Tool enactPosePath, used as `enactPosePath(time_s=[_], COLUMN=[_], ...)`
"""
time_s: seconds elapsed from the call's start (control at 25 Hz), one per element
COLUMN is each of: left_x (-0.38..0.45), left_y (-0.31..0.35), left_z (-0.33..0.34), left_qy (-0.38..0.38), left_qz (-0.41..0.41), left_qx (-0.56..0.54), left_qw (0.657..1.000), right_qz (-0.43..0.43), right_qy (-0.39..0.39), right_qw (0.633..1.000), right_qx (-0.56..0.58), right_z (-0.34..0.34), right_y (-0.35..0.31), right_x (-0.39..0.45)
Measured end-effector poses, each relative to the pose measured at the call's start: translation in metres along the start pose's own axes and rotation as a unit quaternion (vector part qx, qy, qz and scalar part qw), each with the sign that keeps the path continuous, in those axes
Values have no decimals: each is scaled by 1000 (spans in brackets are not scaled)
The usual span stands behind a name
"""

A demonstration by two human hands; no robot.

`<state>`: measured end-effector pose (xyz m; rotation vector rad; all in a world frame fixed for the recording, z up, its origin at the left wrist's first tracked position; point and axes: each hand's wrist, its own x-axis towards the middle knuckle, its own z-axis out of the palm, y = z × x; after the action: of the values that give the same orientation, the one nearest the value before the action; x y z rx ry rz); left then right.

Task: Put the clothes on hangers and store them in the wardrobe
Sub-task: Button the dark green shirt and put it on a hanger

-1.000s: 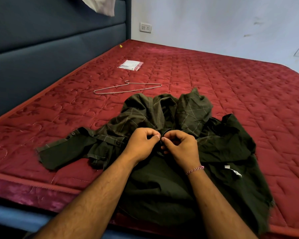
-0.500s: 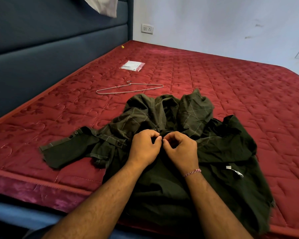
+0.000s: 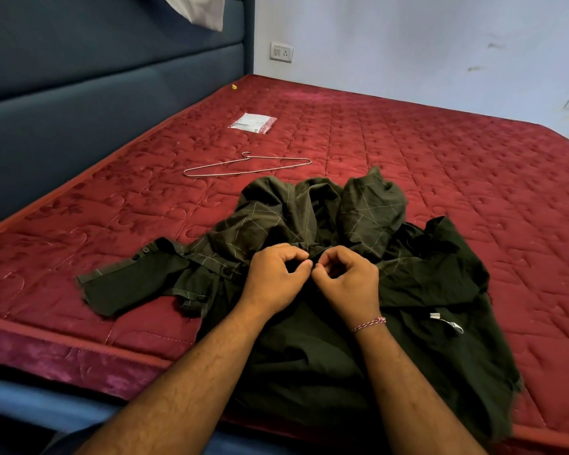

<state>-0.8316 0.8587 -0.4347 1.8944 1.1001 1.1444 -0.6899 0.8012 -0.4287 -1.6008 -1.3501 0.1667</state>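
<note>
Dark green checked cloth is lying crumpled on the near part of a red quilted mattress (image 3: 440,165): it is a shirt (image 3: 368,218), its body spreading toward the near edge and hanging slightly over it, one sleeve stretching out flat to the left. Both hands are meeting at the middle of the shirt, knuckles up and fingertips almost touching. The left hand (image 3: 276,277) is curling its fingers and thumb around a small fold of the fabric, and the right hand (image 3: 348,280), with a thread bracelet (image 3: 369,324) on its wrist, is pinching the same spot from the other side; what exactly lies between the fingertips is too small to tell. A white label (image 3: 447,323) is showing on the shirt to the right of the right wrist. Farther off, just beyond the shirt to the left, a thin metal hanger (image 3: 243,165) is lying flat on the mattress, apart from the cloth. Beyond it a small clear plastic packet (image 3: 253,123) is resting. A blue padded headboard (image 3: 96,103) is running along the left side.
</note>
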Motion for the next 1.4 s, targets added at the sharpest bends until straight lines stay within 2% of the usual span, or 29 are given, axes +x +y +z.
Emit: enactPosePath(time_s=[0.12,0.24,0.32,0.36,0.44,0.52,0.6,0.68,0.72,0.8,0.88,0.96,1.08,1.16,1.2,1.28,1.32,1.36,1.4], left_x=[0,2,3,3,-1,-10,-19,-18,-14,-2,16,34,58,71,78,92,101,113,128], left_y=[-2,-5,-7,-7,-2,6,11,10,10,10,11,7,19,39,47,56,58,61,66], left_z=[-4,-10,-10,-9,-7,-8,-19,-32,-38,-52,-70,-90,-114,-126,-132,-139,-140,-137,-133], left_qy=[-35,-109,-136,-125,-58,7,-28,-107,-128,-121,-107,-119,-248,-329,-374,-446,-450,-417,-349], left_qz=[-35,-91,-96,-88,-54,46,111,110,109,131,131,140,153,112,92,66,57,49,46], left_qx=[-97,-204,-222,-203,-92,54,242,386,420,450,433,383,226,155,143,148,145,144,161], left_qw=[994,969,961,967,993,997,964,910,892,875,885,905,930,925,912,880,879,896,922], right_qz=[34,35,57,70,70,34,-21,-70,-83,-87,-90,-62,12,54,66,106,138,171,190], right_qy=[-51,-130,-156,-151,-112,-85,-144,-194,-189,-192,-226,-219,-117,-68,-63,-120,-174,-217,-221], right_qw=[991,970,961,961,978,994,987,957,947,939,931,947,979,988,991,987,975,961,956], right_qx=[117,204,223,219,163,63,-65,-205,-247,-273,-272,-228,-168,-130,-100,-29,3,21,27], right_z=[-4,-14,-17,-16,-15,-20,-29,-34,-36,-44,-56,-73,-95,-106,-111,-118,-121,-123,-125], right_y=[4,6,6,4,2,3,4,5,5,3,7,9,5,-2,-7,-17,-22,-25,-31], right_x=[2,3,5,6,4,-3,-14,-20,-18,-14,-9,-4,9,18,21,31,40,53,69])
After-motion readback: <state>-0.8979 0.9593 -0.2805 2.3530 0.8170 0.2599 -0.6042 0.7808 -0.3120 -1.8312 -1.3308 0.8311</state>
